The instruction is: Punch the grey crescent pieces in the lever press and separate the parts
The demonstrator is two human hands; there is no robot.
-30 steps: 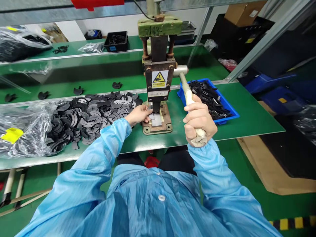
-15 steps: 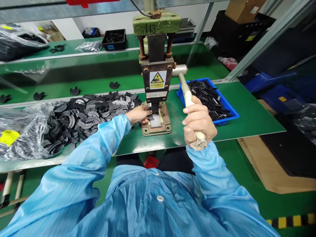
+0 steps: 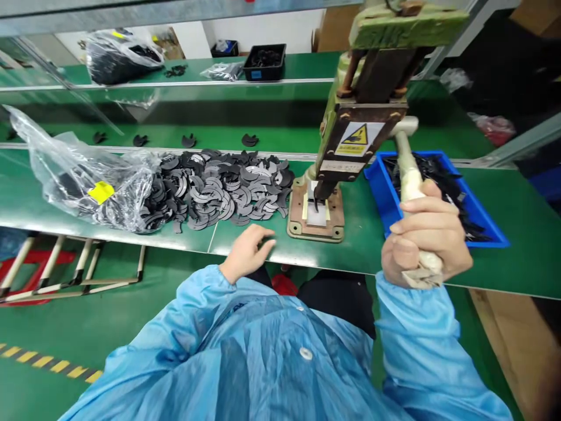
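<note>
My right hand [image 3: 432, 234] is wrapped round the taped lever [image 3: 405, 155] of a green and brown hand press [image 3: 362, 111]. My left hand [image 3: 249, 250] hovers at the front edge of the bench, left of the press base [image 3: 298, 225]; its thumb and index finger are apart, and nothing shows between them. Under the ram, a small dark piece stands over a pale plate [image 3: 316, 216]; I cannot tell whether it is a loose part. A heap of dark crescent-shaped parts [image 3: 228, 190] lies left of the press, spilling from a clear plastic bag [image 3: 118, 181].
A blue tray [image 3: 493, 234] of black parts stands right of the press. Several crescent parts sit in a row on the green strip behind, one a dark part [image 3: 250, 140]. A black bin [image 3: 265, 73] and a filled plastic bag [image 3: 118, 58] stand on the back shelf.
My left hand has left the press base and drawn back toward me, its fingers now apart. The right hand still grips the lever. The view has swung left.
</note>
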